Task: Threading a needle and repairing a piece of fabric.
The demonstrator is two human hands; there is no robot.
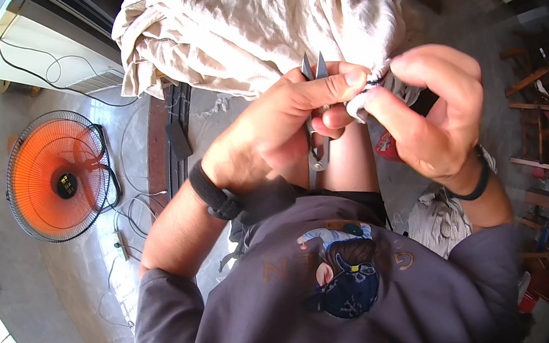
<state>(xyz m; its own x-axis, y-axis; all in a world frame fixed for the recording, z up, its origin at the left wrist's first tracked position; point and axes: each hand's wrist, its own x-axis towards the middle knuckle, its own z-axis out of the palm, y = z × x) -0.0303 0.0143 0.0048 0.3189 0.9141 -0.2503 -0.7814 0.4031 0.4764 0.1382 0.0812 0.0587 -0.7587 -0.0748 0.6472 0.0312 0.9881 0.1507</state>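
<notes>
Between thumb and fingers, my left hand (291,100) pinches the edge of a cream cloth (253,22). The same hand carries a pair of thread snips (322,143), their two pointed blades sticking up past the fingers, slightly apart. At the pinched spot a short run of dark thread (374,83) shows on the fabric. My right hand (434,112) has its thumb and index finger curled at that spot, close to the thread. Whether these fingertips grip the thread or the cloth cannot be made out. The bulk of the fabric is heaped in front of me.
An orange pedestal fan (56,176) stands on the floor at left. Cables and a power strip (121,245) lie near it. A crumpled pale cloth (437,225) rests low on my right. Wooden furniture (541,118) is stacked along the right side.
</notes>
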